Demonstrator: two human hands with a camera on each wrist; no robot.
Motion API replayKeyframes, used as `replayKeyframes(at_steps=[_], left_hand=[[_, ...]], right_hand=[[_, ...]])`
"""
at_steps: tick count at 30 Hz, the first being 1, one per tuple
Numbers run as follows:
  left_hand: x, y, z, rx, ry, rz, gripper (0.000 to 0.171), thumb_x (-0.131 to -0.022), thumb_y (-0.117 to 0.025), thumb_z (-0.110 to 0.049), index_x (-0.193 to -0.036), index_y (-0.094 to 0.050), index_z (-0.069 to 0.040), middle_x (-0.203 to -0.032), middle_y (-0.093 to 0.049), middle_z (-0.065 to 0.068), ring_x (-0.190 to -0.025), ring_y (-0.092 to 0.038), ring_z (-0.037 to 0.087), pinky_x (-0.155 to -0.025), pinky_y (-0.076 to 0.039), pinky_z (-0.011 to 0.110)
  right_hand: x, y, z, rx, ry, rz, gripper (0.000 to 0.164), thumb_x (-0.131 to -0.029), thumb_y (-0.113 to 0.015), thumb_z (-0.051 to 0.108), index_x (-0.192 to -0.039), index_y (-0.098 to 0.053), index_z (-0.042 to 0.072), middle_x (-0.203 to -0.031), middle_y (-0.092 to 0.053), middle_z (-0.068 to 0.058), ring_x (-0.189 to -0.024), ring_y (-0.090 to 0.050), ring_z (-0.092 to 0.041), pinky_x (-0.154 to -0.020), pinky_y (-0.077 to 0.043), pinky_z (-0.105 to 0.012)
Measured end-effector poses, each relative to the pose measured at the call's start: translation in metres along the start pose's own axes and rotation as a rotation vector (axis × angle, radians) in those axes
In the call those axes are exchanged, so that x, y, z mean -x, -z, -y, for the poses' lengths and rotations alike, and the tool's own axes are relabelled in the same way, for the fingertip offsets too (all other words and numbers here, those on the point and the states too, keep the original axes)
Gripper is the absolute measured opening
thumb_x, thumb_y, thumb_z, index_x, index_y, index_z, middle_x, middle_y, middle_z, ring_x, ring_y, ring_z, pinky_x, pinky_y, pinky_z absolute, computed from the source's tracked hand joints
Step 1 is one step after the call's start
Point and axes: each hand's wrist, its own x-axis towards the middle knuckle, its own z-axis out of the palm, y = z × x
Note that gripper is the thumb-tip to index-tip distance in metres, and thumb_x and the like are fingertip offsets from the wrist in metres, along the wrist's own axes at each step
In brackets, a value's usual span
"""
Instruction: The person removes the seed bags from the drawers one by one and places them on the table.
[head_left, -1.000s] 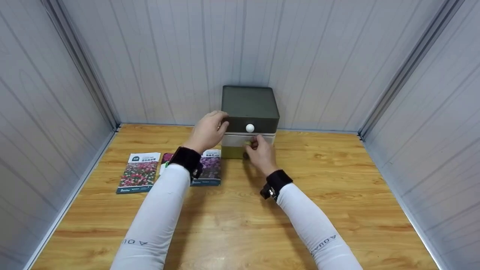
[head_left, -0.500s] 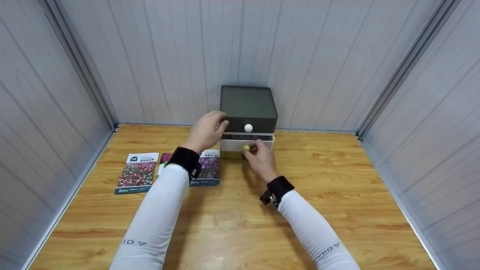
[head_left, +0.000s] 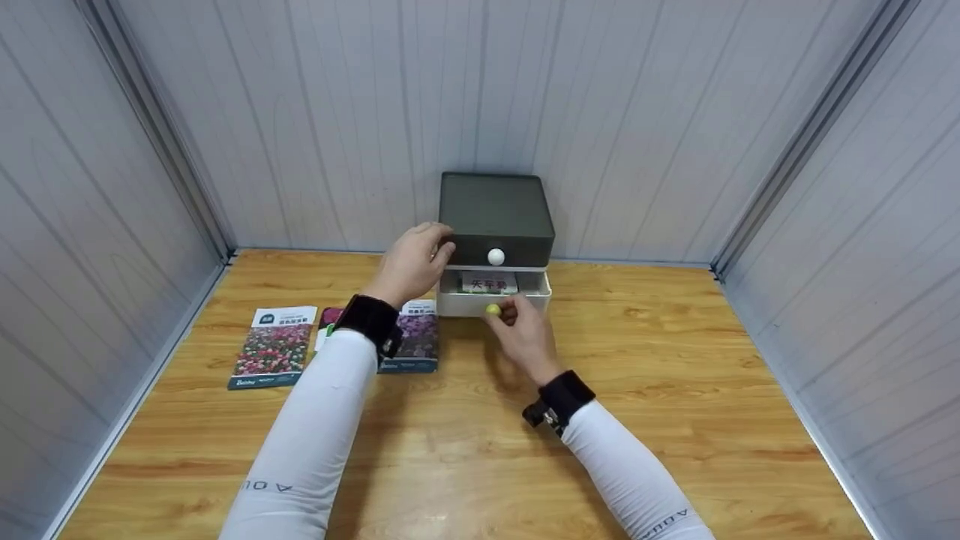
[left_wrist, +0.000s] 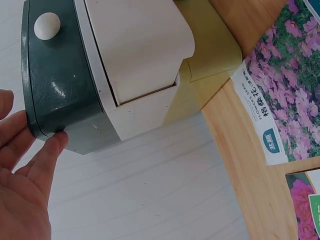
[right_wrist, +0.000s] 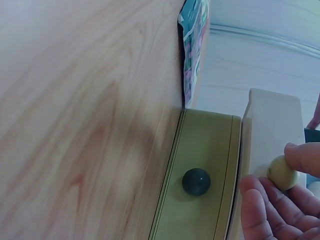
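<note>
A small chest of drawers [head_left: 495, 206] stands against the back wall, dark green on top, white in the middle and olive at the bottom. My left hand [head_left: 414, 261] holds its upper left corner, thumb and fingers on either side of the edge in the left wrist view. The white middle drawer [head_left: 459, 305] is pulled out. My right hand [head_left: 525, 334] pinches its yellow-green knob [right_wrist: 282, 173] between thumb and fingers. Inside that drawer lies a packet [head_left: 489, 283] with printed characters. The top drawer's white knob [head_left: 496, 257] and the bottom drawer's dark knob [right_wrist: 196, 181] are untouched.
Flower seed packets lie on the wooden table [head_left: 637, 360] to the left: a pink-and-red one [head_left: 274, 349], a purple one [head_left: 416, 337], and one with a magenta flower [left_wrist: 302, 200] partly under my left arm in the head view. Pale panel walls [head_left: 337, 112] close in the back and both sides.
The middle drawer has slid out toward me as my right hand drew its knob back. The packet inside has come into view. My left hand stays on the corner.
</note>
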Motion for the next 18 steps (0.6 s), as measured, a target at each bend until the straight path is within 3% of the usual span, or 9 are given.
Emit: replayKeyframes(at_steps=[8,18], left_hand=[[0.0,0.001,0.0,0.004,0.009,-0.003,0.039,-0.118,-0.057,-0.023,-0.148,-0.067,-0.001,-0.146,-0.068,0.019,-0.139,-0.062,0.036,-0.119,-0.049,0.051],[0.002,0.002,0.001,0.006,0.019,-0.016,0.038,-0.118,-0.057,-0.024,-0.146,-0.068,-0.002,-0.143,-0.069,0.017,-0.137,-0.064,0.034,-0.118,-0.051,0.051]], right_hand=[[0.015,0.004,0.005,-0.01,-0.009,0.008,0.024,-0.099,-0.086,0.024,-0.112,-0.072,0.009,-0.104,-0.077,-0.006,-0.096,-0.073,-0.024,-0.088,-0.064,-0.041],[0.032,0.005,0.007,0.01,0.044,-0.004,0.024,-0.098,-0.087,0.022,-0.11,-0.071,0.009,-0.101,-0.077,-0.005,-0.092,-0.073,-0.021,-0.084,-0.064,-0.038]])
